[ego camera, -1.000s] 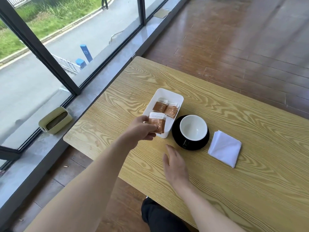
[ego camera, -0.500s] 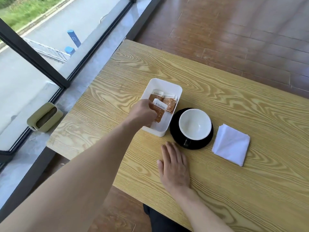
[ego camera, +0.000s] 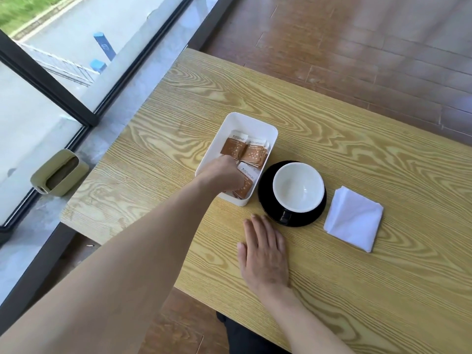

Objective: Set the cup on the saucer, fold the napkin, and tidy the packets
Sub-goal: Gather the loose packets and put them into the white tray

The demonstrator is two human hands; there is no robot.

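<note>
One head-worn camera looked forward and steeply down onto the bench (ego camera: 332, 264). It sat close, above both outstretched forearms.

Left hand (ego camera: 221, 175) outstretched, fingers (ego camera: 236, 183) curled downward; right hand (ego camera: 264, 254) flat, palm down, fingers spread.

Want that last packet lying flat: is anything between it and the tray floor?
Nothing visible. The left hand holds the packet inside the white tray, near end; the other packets lie at the far end.
</note>
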